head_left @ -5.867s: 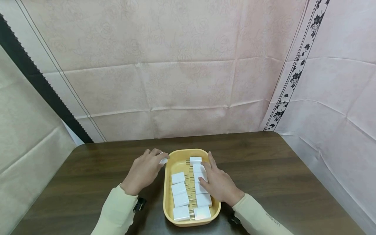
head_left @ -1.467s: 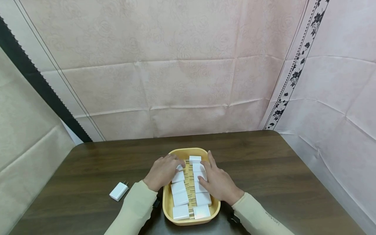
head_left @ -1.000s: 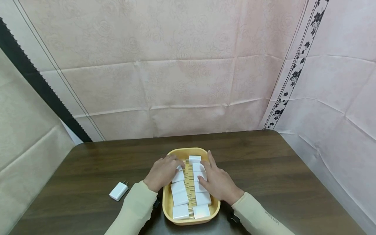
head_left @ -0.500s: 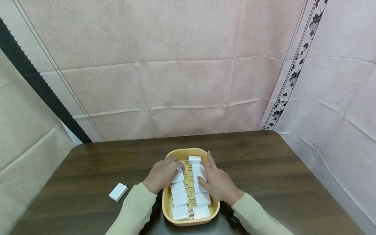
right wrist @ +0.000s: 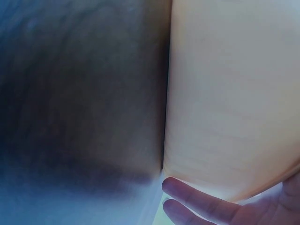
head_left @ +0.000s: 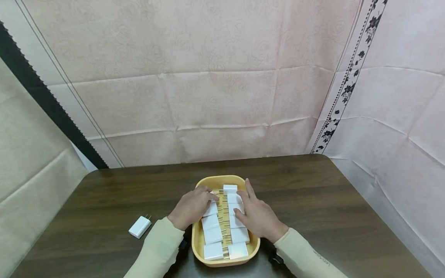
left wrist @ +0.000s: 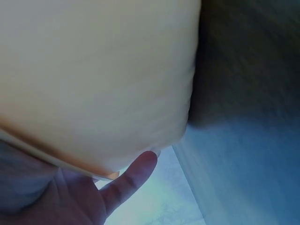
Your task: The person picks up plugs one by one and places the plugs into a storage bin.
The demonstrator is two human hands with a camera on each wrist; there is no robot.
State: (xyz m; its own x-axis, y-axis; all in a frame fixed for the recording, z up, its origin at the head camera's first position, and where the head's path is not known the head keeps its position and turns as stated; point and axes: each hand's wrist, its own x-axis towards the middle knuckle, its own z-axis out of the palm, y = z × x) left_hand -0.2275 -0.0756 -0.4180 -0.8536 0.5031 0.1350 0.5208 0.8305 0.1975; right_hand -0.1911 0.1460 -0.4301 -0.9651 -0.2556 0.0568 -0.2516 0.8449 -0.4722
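A yellow tray [head_left: 195, 247] holds white plug chargers in two columns, their metal prongs facing the middle. My left hand [head_left: 192, 206] reaches over the tray's left rim, thumb and index finger around the far charger [head_left: 212, 200] of the left column, which they partly cover. In the left wrist view, one finger of the left hand [left wrist: 129, 180] extends beneath the tray wall [left wrist: 103, 84]. My right hand [head_left: 259, 216] lies over the right rim with fingers spread, its fingertips at the right column of chargers [head_left: 235, 209]. In the right wrist view, two fingers show beside the tray wall [right wrist: 225, 93].
One more white charger [head_left: 140, 227] lies on the brown wooden table [head_left: 87, 216], left of the tray, prongs pointing away. Pale patterned cloth [head_left: 222, 96] hangs behind the table and at both sides.
Earlier, the left hand held a charger outside the tray. That hand has since moved right into the tray's far left corner; a charger now lies on the table. The right hand stays put.
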